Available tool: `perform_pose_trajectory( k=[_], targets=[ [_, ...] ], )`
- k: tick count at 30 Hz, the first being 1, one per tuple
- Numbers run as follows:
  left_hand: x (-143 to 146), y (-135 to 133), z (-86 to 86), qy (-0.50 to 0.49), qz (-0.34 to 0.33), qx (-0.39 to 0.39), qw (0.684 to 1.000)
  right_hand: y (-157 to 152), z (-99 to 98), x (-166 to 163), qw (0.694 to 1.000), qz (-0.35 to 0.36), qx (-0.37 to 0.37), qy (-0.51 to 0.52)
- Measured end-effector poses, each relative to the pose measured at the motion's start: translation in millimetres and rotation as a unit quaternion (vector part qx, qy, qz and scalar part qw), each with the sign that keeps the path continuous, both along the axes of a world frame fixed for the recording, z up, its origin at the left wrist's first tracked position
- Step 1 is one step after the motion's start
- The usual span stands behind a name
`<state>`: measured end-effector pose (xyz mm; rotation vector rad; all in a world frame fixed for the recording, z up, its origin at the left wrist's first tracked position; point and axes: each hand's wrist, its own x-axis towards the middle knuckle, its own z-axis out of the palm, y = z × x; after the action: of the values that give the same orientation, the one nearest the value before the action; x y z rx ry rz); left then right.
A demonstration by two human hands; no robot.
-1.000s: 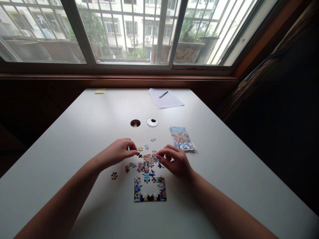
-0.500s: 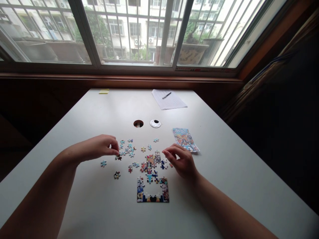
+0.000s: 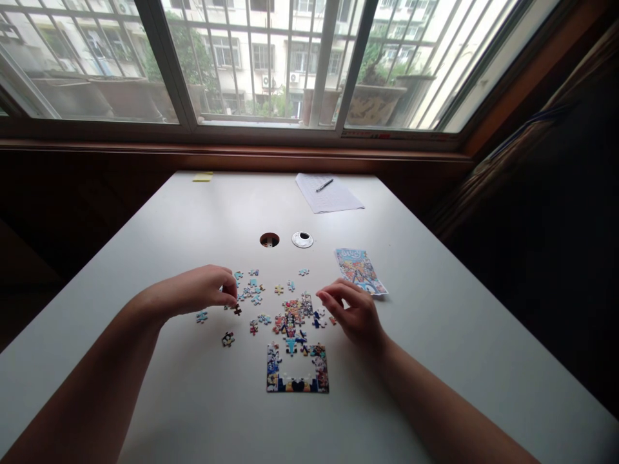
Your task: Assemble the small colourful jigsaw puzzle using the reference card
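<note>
A half-built jigsaw frame lies on the white table in front of me, with a cluster of joined pieces just beyond it. Loose pieces are scattered to the left. My left hand is curled, its fingertips pinched over a dark piece at the edge of the loose ones. My right hand rests beside the cluster with fingers bent and slightly apart, touching the table near a small piece; nothing shows in it.
A picture card lies right of the pieces. Farther back are a cable hole, a white round cap, a sheet of paper with a pen and a yellow sticky note. A window fills the far wall.
My left hand has moved left from the cluster to the scattered pieces, taking a dark piece along. The right hand has drawn back slightly to the right. The view shifted a little.
</note>
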<state>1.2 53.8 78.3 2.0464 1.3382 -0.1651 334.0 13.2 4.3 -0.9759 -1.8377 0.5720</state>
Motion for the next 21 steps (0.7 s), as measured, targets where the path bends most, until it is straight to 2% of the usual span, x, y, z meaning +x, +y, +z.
perform_pose_trajectory(
  k=[9, 21],
  targets=[
    [-1.7, 1.3, -6.7, 0.015, -0.001, -0.011, 1.000, -0.5, 0.0, -0.5, 1.000, -0.001, 0.001, -0.005],
    [2.3, -1.2, -4.5, 0.011, -0.004, -0.013, 1.000, -1.0, 1.7, 0.0, 1.000, -0.007, 0.002, -0.002]
  ],
)
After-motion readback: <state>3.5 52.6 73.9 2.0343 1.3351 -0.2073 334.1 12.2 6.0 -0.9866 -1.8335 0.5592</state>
